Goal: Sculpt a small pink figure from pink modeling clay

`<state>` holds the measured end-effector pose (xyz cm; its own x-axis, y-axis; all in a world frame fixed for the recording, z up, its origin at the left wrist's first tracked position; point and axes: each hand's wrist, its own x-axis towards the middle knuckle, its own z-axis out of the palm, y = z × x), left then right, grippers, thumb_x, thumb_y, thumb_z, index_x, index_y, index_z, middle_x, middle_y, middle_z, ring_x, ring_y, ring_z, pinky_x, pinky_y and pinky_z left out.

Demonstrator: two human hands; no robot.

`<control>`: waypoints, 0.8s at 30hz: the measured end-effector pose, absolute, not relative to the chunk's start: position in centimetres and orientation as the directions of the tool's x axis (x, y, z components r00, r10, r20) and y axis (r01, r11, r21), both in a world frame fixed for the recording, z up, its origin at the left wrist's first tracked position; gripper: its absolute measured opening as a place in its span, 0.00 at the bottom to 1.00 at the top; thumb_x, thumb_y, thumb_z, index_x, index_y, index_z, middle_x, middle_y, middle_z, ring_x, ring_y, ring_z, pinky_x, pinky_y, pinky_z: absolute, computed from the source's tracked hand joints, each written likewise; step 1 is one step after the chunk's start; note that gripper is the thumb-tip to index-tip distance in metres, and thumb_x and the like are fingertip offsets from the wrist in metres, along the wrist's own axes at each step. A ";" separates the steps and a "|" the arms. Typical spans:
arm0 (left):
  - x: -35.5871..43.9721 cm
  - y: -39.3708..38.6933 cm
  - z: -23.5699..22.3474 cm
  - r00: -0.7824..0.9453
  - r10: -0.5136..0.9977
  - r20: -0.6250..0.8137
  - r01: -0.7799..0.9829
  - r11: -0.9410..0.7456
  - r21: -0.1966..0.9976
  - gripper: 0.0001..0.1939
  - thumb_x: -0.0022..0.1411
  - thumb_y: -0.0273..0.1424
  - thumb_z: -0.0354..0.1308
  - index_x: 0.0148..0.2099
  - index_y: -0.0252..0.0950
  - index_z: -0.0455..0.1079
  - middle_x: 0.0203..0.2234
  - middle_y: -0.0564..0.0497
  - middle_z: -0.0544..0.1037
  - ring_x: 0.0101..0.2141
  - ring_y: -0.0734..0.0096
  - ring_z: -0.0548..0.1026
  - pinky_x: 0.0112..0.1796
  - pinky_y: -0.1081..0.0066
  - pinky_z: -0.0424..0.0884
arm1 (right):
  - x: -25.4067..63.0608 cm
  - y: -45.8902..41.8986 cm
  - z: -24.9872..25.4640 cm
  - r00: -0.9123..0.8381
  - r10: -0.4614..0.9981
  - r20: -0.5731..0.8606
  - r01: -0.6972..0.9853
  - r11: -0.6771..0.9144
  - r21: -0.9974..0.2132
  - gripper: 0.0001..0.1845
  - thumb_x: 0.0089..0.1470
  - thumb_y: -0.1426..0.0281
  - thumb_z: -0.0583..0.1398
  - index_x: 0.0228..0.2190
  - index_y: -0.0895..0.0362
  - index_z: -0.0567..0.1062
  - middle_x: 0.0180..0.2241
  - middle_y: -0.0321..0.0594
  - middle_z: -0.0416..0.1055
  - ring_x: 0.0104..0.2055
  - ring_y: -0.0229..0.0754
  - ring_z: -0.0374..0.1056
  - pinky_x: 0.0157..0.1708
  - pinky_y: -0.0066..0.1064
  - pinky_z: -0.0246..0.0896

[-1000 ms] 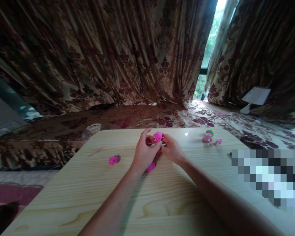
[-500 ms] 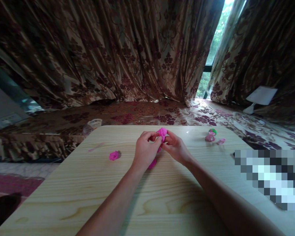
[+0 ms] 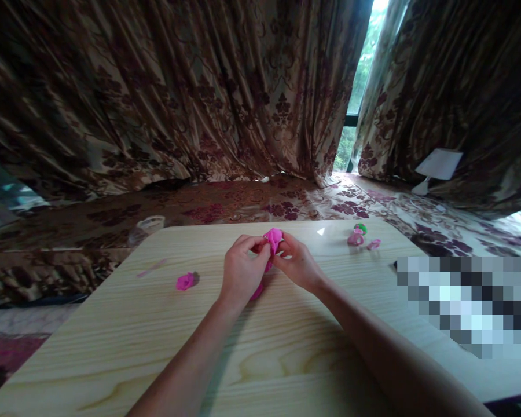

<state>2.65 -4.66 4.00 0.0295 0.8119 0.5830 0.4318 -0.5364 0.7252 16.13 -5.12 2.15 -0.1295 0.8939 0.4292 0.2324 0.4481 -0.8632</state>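
Observation:
Above the middle of the table, my left hand pinches a bright pink, crinkled flower between thumb and fingers. My right hand grips the same flower from the other side, with its fingertips closed on it. More pink material shows below, partly hidden behind my left hand. To the left, a second pink flower-like piece lies on the tabletop, apart from both hands. Whether the pieces are paper or cloth, I cannot tell.
The pale wooden table carries a thin pinkish strip at left. Pink rolls of ribbon or tape and a green item sit at the far right. A clear container stands beyond the left edge; a white lamp stands behind.
The view has turned slightly to the right, so everything appears shifted left. Both hands keep their hold on the pink flower, with little change in the fingers.

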 end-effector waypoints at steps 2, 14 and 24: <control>2.6 -4.7 4.1 0.044 0.794 0.606 0.435 -0.561 0.704 0.06 0.54 0.31 0.55 0.32 0.38 0.73 0.27 0.52 0.73 0.30 0.71 0.70 0.34 0.72 0.65 | 16.2 -5.1 2.2 -0.127 0.895 0.427 0.233 0.446 -0.864 0.17 0.48 0.75 0.57 0.42 0.54 0.67 0.31 0.34 0.74 0.34 0.38 0.69 0.34 0.27 0.62; 2.0 -5.0 4.8 0.058 0.739 0.672 0.517 -0.598 0.613 0.05 0.55 0.29 0.54 0.29 0.37 0.69 0.27 0.52 0.71 0.30 0.72 0.69 0.35 0.71 0.65 | 16.4 -4.6 2.0 -0.088 0.913 0.399 0.139 0.407 -0.903 0.23 0.48 0.71 0.59 0.48 0.56 0.65 0.32 0.37 0.74 0.31 0.38 0.69 0.30 0.27 0.62; 2.1 -5.2 5.3 -0.009 0.801 0.598 0.356 -0.557 0.751 0.06 0.57 0.28 0.53 0.33 0.35 0.71 0.29 0.51 0.72 0.33 0.73 0.71 0.38 0.72 0.66 | 16.7 -4.6 1.9 -0.145 0.898 0.415 -0.009 0.418 -0.908 0.19 0.50 0.68 0.60 0.45 0.56 0.66 0.31 0.37 0.71 0.32 0.38 0.68 0.32 0.28 0.64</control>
<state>2.06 -5.19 5.34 -0.0093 0.8012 0.5983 0.3557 -0.5566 0.7508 16.67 -4.61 1.85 -0.1453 0.8982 0.4150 -0.0094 0.4182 -0.9083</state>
